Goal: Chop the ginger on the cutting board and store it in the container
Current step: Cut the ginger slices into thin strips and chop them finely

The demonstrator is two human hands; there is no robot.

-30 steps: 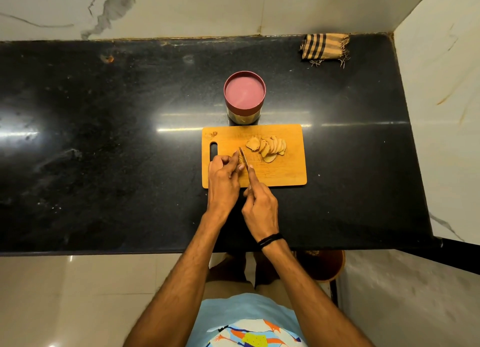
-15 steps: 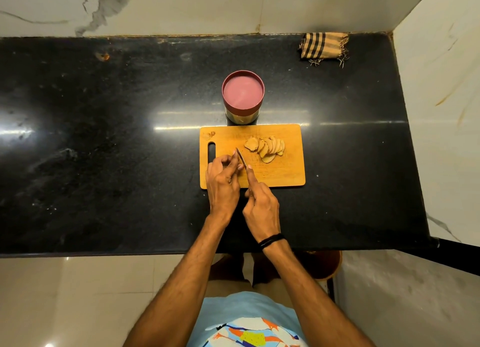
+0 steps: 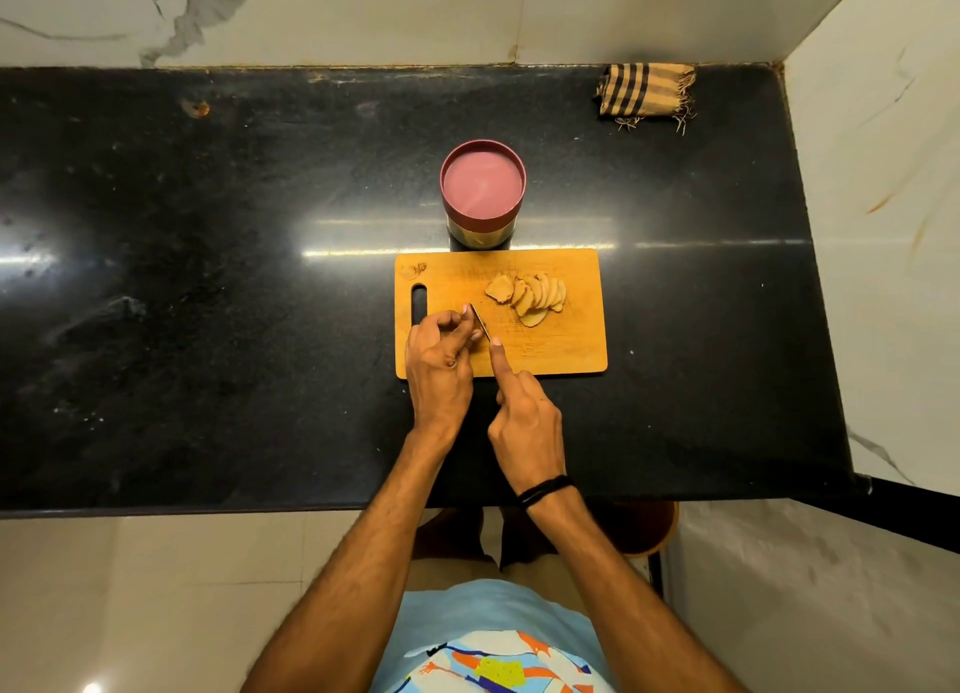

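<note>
The cut ginger (image 3: 527, 297) lies as thin, pale brown slices that overlap in a short row on the far right part of the wooden cutting board (image 3: 566, 349), on the black table (image 3: 208, 277). My right grip (image 3: 524, 412) is closed around the knife (image 3: 480, 323), forefinger laid along it. My left grip (image 3: 439, 365) curls its fingers beside the blade; I cannot tell what they pinch. The container (image 3: 483, 188), with pink lid on, stands just behind the board.
</note>
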